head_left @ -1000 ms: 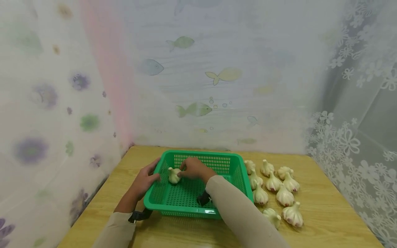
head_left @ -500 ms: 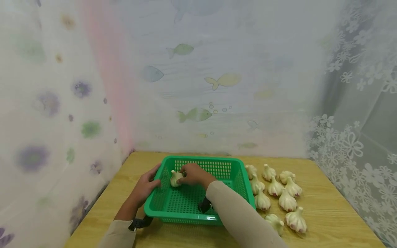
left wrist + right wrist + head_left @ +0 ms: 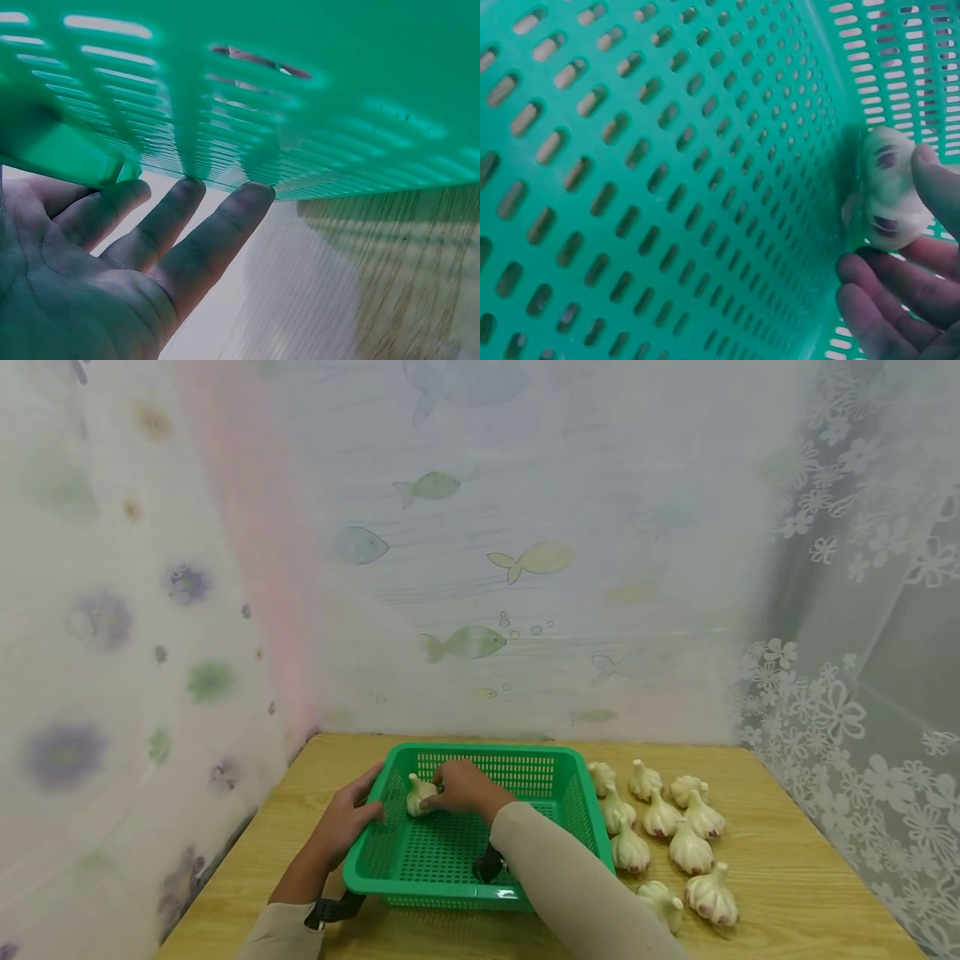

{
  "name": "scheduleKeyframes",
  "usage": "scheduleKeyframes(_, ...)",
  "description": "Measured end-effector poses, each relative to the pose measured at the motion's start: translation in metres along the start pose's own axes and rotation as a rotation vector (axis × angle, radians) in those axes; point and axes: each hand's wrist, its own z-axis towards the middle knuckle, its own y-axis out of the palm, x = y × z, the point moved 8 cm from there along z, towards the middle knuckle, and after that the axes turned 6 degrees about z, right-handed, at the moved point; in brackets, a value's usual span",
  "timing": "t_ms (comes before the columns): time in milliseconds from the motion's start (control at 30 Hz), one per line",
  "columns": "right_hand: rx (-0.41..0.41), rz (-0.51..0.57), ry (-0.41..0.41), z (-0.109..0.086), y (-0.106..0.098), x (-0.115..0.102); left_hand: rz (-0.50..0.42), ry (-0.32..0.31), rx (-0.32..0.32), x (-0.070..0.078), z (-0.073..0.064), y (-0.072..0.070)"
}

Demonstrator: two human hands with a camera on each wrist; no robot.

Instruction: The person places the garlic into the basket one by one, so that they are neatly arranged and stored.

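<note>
A pale garlic bulb (image 3: 420,795) stands in the left part of a green slotted plastic basket (image 3: 427,888). My right hand (image 3: 468,789) reaches into the basket and holds that bulb between thumb and fingers. In the right wrist view the bulb (image 3: 889,187) sits against the basket floor, purple marks on its base. At the basket's left side, my left hand (image 3: 347,818) grips the wall, thumb over the rim and fingers outside. The left wrist view shows this hand's fingertips (image 3: 251,196) at the slotted wall; its thumb is mostly hidden there.
Several garlic bulbs (image 3: 691,847) lie in loose rows on the wooden table (image 3: 795,877), right of the basket. One bulb (image 3: 660,903) lies close to the right sleeve. A curtain with fish prints (image 3: 465,643) hangs behind the table, with sheer flowered fabric (image 3: 840,710) at right.
The head view has tilted up a little, so the table and basket appear lower. Both hands keep their hold, and the garlic bulb stays in nearly the same place in the basket.
</note>
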Motion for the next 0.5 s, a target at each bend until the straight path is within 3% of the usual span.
scheduleKeyframes(233, -0.007, -0.013, 0.030, -0.002, -0.004, -0.001, -0.016, 0.009, -0.007, 0.001, 0.000, 0.001)
scheduleKeyframes(500, -0.035, -0.115, 0.061, -0.007, -0.014, -0.003, -0.005, 0.011, -0.001, 0.002, -0.002, 0.000)
